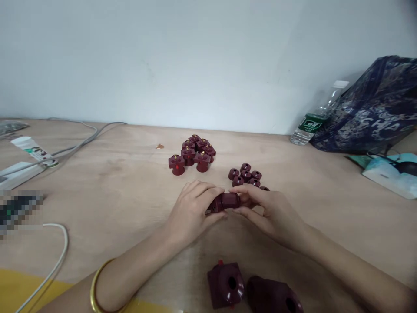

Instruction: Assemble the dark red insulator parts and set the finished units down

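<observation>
The person's left hand [192, 206] and right hand [276, 213] are ungloved, with slender fingers. Both the left forearm [140, 263] and the right forearm [352, 258] are uncovered as far as the view shows. Around the left forearm is a shiny, gold-coloured bangle [93, 290], a smooth, rounded band of narrow width.

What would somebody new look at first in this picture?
Probably the shiny dark-red piece held between the left hand and right hand, near the middle. Beyond them stands a cluster of gold-tipped parts, and a gold bangle gleams at the lower left.
</observation>
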A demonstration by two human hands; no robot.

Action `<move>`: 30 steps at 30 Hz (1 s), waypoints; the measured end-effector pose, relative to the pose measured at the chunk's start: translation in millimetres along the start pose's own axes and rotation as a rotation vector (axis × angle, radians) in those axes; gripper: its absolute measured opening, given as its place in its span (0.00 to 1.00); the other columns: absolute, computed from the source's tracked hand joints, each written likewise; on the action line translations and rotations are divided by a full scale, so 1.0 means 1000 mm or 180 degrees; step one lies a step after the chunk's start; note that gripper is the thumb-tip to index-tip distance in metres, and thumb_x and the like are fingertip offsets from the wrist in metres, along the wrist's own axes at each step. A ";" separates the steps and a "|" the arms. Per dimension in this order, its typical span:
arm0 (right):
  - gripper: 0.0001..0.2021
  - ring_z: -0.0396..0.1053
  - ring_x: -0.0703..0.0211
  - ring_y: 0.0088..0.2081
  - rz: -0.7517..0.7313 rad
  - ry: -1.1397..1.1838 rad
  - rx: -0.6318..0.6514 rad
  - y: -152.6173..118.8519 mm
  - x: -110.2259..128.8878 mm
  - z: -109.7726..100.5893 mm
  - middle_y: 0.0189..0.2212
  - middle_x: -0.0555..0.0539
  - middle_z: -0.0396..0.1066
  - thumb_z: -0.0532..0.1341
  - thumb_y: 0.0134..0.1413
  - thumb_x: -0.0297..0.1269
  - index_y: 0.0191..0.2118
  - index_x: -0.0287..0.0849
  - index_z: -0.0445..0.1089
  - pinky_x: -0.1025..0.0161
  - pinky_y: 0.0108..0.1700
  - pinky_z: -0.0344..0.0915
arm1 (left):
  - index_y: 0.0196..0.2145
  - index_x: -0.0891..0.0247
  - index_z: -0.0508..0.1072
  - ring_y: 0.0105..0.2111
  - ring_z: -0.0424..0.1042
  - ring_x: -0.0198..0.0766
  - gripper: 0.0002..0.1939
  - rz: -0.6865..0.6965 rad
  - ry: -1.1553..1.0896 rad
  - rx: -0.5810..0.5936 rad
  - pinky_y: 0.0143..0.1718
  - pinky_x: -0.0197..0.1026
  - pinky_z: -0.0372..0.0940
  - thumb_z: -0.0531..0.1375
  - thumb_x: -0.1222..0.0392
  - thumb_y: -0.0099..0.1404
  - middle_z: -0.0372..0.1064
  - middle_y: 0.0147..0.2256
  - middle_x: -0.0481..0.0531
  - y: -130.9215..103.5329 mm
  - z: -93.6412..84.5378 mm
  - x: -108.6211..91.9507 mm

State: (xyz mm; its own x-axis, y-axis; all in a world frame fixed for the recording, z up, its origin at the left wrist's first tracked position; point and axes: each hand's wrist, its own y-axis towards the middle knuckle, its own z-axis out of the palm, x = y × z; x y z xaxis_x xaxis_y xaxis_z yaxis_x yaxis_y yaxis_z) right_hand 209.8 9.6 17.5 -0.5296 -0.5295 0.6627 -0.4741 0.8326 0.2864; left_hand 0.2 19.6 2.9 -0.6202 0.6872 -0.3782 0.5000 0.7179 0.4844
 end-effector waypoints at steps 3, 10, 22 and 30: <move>0.09 0.71 0.62 0.26 0.0069 -0.0399 -0.0116 0.000 -0.001 0.001 0.27 0.50 0.74 0.58 0.58 0.41 0.40 0.42 0.70 0.67 0.29 0.64 | 0.46 0.62 0.69 0.42 0.67 0.45 0.17 0.0141 0.0112 -0.0024 0.44 0.48 0.62 0.63 0.54 0.60 0.71 0.43 0.56 0.000 -0.002 -0.002; 0.13 0.69 0.60 0.27 -0.0067 -0.0945 -0.0114 0.000 0.003 -0.001 0.31 0.47 0.74 0.58 0.57 0.46 0.42 0.42 0.70 0.65 0.26 0.62 | 0.46 0.62 0.69 0.43 0.68 0.45 0.17 0.0070 0.0010 -0.0143 0.44 0.48 0.63 0.63 0.56 0.59 0.71 0.43 0.56 0.000 0.000 -0.001; 0.13 0.71 0.58 0.33 0.0203 -0.1025 -0.0864 0.016 -0.036 -0.022 0.39 0.45 0.74 0.58 0.59 0.39 0.48 0.42 0.67 0.60 0.38 0.67 | 0.43 0.65 0.73 0.44 0.71 0.46 0.30 -0.1054 -0.3278 0.1633 0.45 0.45 0.65 0.64 0.38 0.51 0.72 0.43 0.57 0.002 -0.002 -0.022; 0.19 0.62 0.46 0.49 -0.0416 -0.2320 -0.0262 0.019 -0.057 -0.003 0.53 0.43 0.68 0.52 0.60 0.27 0.56 0.46 0.64 0.50 0.46 0.57 | 0.39 0.61 0.74 0.44 0.69 0.45 0.16 -0.1261 -0.0781 -0.0734 0.48 0.49 0.63 0.63 0.49 0.57 0.70 0.42 0.55 0.015 -0.024 0.034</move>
State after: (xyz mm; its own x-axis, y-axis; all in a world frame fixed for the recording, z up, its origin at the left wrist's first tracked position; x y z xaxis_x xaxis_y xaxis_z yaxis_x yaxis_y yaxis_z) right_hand 233.0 55.8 -13.0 -0.8182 -0.5749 0.0009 -0.5262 0.7496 0.4014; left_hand -28.0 51.0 16.2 -0.5610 0.3935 -0.7283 0.0922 0.9040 0.4174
